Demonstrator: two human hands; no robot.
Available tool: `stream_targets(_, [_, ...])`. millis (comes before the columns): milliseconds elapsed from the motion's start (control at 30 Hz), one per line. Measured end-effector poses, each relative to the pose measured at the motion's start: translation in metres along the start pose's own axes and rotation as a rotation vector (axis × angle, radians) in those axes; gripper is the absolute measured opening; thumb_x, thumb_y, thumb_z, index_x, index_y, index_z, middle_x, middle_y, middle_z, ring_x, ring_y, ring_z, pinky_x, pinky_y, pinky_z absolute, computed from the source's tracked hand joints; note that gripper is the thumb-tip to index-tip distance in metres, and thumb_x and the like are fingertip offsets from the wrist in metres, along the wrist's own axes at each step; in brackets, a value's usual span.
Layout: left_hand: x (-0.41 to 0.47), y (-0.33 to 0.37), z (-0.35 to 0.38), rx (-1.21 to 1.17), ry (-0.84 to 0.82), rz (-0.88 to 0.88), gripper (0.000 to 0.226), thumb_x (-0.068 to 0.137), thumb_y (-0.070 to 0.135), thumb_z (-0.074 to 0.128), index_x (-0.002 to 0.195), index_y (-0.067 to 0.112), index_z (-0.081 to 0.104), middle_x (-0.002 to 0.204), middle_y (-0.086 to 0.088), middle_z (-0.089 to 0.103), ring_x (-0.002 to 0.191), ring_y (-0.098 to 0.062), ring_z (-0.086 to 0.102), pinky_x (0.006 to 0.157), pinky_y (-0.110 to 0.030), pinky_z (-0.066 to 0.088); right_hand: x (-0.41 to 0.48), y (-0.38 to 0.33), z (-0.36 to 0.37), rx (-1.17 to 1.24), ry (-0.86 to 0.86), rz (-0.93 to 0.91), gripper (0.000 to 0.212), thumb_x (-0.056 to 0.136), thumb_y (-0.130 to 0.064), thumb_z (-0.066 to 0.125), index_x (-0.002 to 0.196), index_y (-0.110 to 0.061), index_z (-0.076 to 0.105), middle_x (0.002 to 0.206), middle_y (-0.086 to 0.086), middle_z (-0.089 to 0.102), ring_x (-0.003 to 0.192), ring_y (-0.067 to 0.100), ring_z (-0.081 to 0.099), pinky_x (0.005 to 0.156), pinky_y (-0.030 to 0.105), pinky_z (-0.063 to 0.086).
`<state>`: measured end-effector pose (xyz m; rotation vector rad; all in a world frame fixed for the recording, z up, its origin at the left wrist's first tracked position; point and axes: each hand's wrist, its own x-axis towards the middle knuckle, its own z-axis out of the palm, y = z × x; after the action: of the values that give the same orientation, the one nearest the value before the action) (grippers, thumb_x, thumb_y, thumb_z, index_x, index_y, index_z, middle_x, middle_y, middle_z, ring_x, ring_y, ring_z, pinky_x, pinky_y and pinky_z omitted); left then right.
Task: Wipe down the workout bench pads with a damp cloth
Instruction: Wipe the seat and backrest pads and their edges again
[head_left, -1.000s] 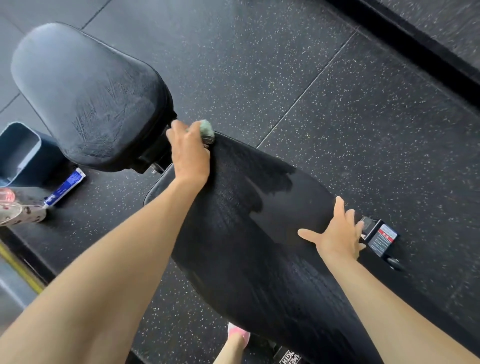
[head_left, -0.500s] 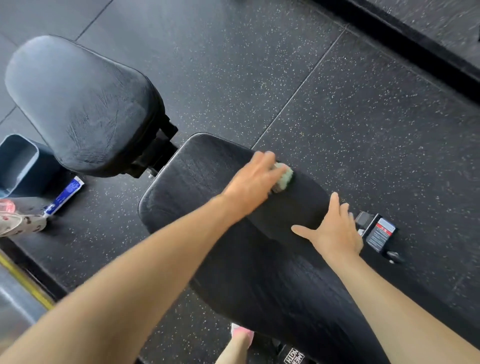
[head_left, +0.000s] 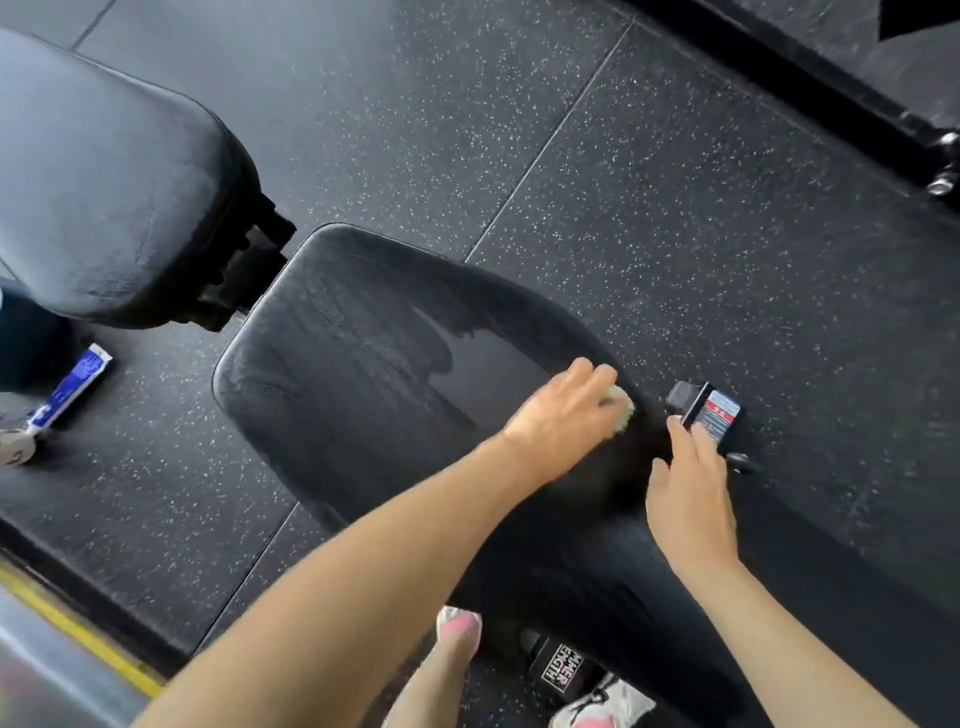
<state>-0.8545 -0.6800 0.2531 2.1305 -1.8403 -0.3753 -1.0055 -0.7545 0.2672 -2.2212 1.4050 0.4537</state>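
Observation:
The long black back pad (head_left: 353, 374) of the bench runs from the middle toward the lower right, streaked with damp marks and one dry patch near its far edge. My left hand (head_left: 561, 426) grips a small pale green cloth (head_left: 257, 410) and presses it on the pad's right side. Only a corner of the cloth shows past my fingers. My right hand (head_left: 685, 493) rests on the pad's right edge just beside it, fingers fairly straight. The black seat pad (head_left: 104, 187) sits at the upper left, tilted up.
Speckled black rubber floor surrounds the bench. A blue and white tube (head_left: 67, 389) lies on the floor at left. A bench frame foot with a red label (head_left: 711, 415) sticks out right of the pad. My shoes (head_left: 602, 701) and leg show at the bottom. A yellow line (head_left: 78, 634) crosses bottom left.
My left hand has swept the cloth from the pad's far end down its right side toward my right hand, leaving a new damp streak. My right hand stayed on the pad edge.

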Motion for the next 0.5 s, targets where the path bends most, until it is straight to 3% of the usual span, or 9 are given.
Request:
stream_targets(100, [-0.010,-0.056,-0.025,0.016,0.075,-0.297,0.036,0.062,-0.009,0.049,0.092,0.006,0.064,0.088,-0.016,0.049,0.081,-0.032,0.045,0.058,-0.036,0.036,-0.004,0.000,0.004,0.063,0.017,0.003,0.052,0.100,-0.011,0.039,0.150,-0.014,0.025,0.158,0.005,0.017,0.144,0.022,0.015,0.109,0.044,0.033])
stream_targets(167, [-0.012,-0.071,-0.023,0.048,0.222,-0.553,0.046,0.058,-0.016,0.050,0.097,0.005,0.063,0.090,-0.016,0.049,0.081,-0.032,0.044,0.059,-0.032,0.034,-0.002,0.000,0.006,0.092,0.017,-0.010,0.053,0.100,-0.009,0.036,0.151,-0.015,0.023,0.159,0.002,0.016,0.146,0.018,0.010,0.113,0.042,0.027])
stream_targets(233, [-0.003,-0.044,-0.005,0.017,0.297,-0.738,0.050,0.053,-0.021,0.050,0.094,0.005,0.060,0.090,-0.014,0.048,0.078,-0.025,0.037,0.061,-0.030,0.034,-0.004,0.006,0.008,0.093,0.006,-0.020,0.055,0.100,-0.006,0.035,0.152,-0.016,0.021,0.160,0.001,0.014,0.147,0.016,0.007,0.116,0.038,0.022])
stream_targets(300, [0.006,-0.003,0.009,-0.037,0.283,-0.658,0.046,0.049,-0.017,0.046,0.085,0.006,0.059,0.083,-0.011,0.048,0.072,-0.022,0.036,0.058,-0.028,0.035,-0.008,0.014,0.009,0.096,-0.012,-0.044,0.058,0.099,-0.003,0.036,0.152,-0.017,0.019,0.160,0.000,0.012,0.147,0.014,0.005,0.116,0.036,0.021])
stream_targets(400, [0.001,0.022,0.013,0.046,0.022,-0.218,0.041,0.044,-0.008,0.065,0.081,0.009,0.064,0.078,-0.008,0.052,0.066,-0.023,0.046,0.052,-0.027,0.035,-0.009,0.019,0.002,0.105,-0.054,-0.051,0.059,0.099,-0.003,0.037,0.152,-0.020,0.019,0.160,-0.002,0.014,0.147,0.013,0.007,0.112,0.037,0.026])
stream_targets(467, [-0.008,-0.008,0.001,0.095,-0.053,-0.003,0.034,0.057,-0.001,0.065,0.090,0.008,0.066,0.087,-0.011,0.053,0.077,-0.026,0.044,0.057,-0.032,0.040,-0.007,0.020,-0.005,0.105,-0.072,-0.048,0.059,0.098,-0.002,0.037,0.152,-0.020,0.021,0.159,-0.002,0.017,0.145,0.014,0.011,0.109,0.039,0.030])
stream_targets(500, [-0.013,-0.030,-0.010,0.049,-0.073,-0.044,0.033,0.066,-0.001,0.059,0.097,0.008,0.066,0.093,-0.013,0.052,0.085,-0.028,0.041,0.063,-0.034,0.043,-0.005,0.021,-0.007,0.105,-0.082,-0.041,0.059,0.097,-0.002,0.036,0.151,-0.020,0.022,0.158,-0.002,0.018,0.145,0.015,0.013,0.108,0.040,0.031])
